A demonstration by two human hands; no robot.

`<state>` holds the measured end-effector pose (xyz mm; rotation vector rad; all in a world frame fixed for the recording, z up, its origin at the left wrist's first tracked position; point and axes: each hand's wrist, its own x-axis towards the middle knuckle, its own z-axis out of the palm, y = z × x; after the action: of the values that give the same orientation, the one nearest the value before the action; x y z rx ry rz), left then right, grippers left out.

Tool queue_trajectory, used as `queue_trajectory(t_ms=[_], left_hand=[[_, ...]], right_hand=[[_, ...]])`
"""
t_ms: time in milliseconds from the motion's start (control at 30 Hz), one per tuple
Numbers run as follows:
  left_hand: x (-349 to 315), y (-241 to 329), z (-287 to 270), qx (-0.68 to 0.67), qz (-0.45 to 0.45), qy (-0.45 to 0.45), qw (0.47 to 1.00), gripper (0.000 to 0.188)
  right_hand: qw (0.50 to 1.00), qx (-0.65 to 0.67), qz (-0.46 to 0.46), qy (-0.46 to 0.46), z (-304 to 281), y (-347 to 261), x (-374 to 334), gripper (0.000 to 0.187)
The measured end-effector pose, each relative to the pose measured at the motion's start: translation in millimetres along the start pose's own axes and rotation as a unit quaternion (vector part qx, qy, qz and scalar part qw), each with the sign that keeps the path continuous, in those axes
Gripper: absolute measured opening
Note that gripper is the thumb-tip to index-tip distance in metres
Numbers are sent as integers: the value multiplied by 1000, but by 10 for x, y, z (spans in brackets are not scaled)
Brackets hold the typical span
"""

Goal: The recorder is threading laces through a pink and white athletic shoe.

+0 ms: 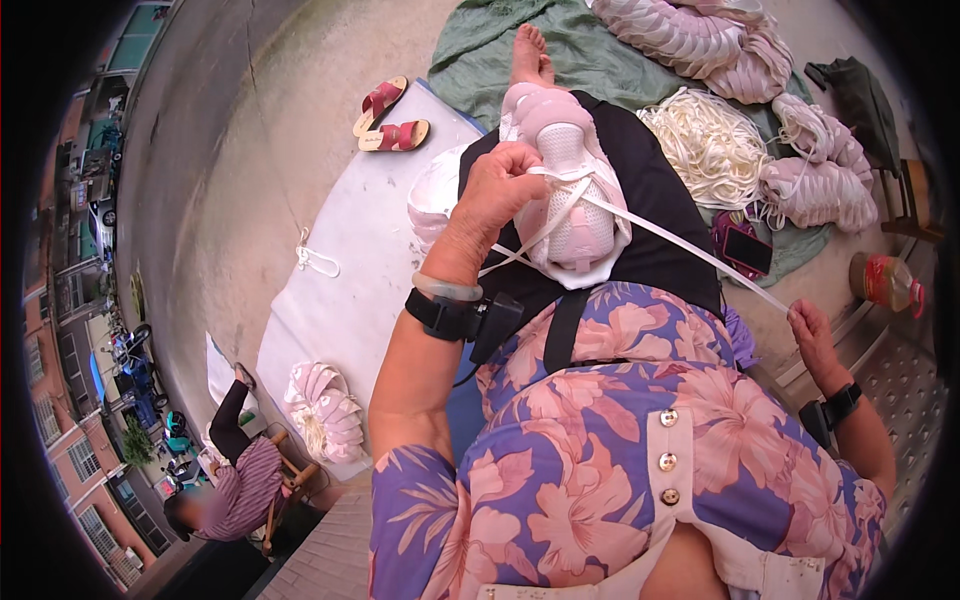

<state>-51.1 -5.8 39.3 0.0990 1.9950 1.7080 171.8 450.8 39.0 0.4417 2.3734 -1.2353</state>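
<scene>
White lace [680, 243] pinched in right hand [812, 335] fingers | left hand [497, 190] fingers clamp pink shoe upper [570, 185]

On the concrete floor [230, 150] lie a white sheet [350, 270] with red sandals [390, 118] at its far edge, and a green cloth [570, 50] farther off bearing pink shoe stacks [700, 35] and white laces [705, 145].

Left hand [497, 185]: grips the white lace [650, 228] at the pink shoe upper [568, 190] on the lap.
Right hand [812, 335]: pinches the lace's far end, pulled taut.
Surroundings: lace pile [705, 140], finished uppers [815, 165], red sandals [390, 118].
</scene>
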Motion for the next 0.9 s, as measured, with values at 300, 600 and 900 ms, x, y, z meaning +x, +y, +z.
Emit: queue_trajectory(t_ms=[300,600,900], left_hand=[[2,44,125,48,-12,50,998,22],[-22,-97,165,120,56,102,986,20],[-344,-25,303,287,176,134,932,17]], right_hand=[[973,-185,-132,34,-21,-365,-412,7],[947,-285,-139,57,-170,474,-724,8],[961,104,187,-176,-35,-282,-242,8]])
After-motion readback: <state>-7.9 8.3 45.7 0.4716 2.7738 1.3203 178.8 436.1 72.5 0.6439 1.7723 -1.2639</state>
